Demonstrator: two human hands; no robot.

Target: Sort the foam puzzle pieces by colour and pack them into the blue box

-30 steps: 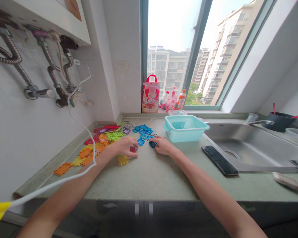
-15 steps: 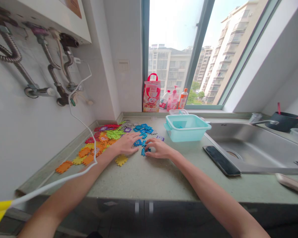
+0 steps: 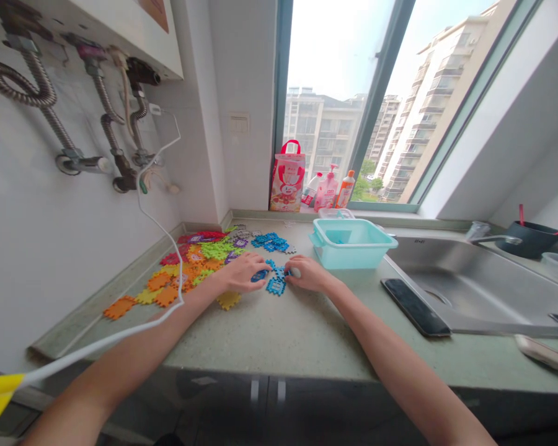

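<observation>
My left hand (image 3: pixel 244 272) is bent over a dark blue puzzle piece (image 3: pixel 259 276), with its thumb and fingers closed on the edges. Facing it, my right hand (image 3: pixel 307 274) pinches the right side of some lighter blue puzzle pieces; its fingers partly hide them. Between the hands a blue square piece (image 3: pixel 276 286) with toothed edges lies on the counter. Farther back is a heap of blue pieces (image 3: pixel 270 241). Left of my left hand spread orange pieces (image 3: pixel 158 282), green pieces (image 3: pixel 216 249) and red ones. A yellow piece (image 3: pixel 229 301) sits below my left wrist.
A turquoise plastic basin (image 3: pixel 353 253) stands right of my hands, with blue pieces inside. A black phone (image 3: pixel 415 306) lies beside the steel sink (image 3: pixel 483 279). A white cable (image 3: pixel 121 334) crosses over my left forearm. Bottles (image 3: pixel 326 191) and a pink bag (image 3: pixel 288 183) line the windowsill.
My right hand has shifted slightly right and up, and the blue square piece now shows between the hands. My left hand has drawn a little nearer and curled over the dark blue piece.
</observation>
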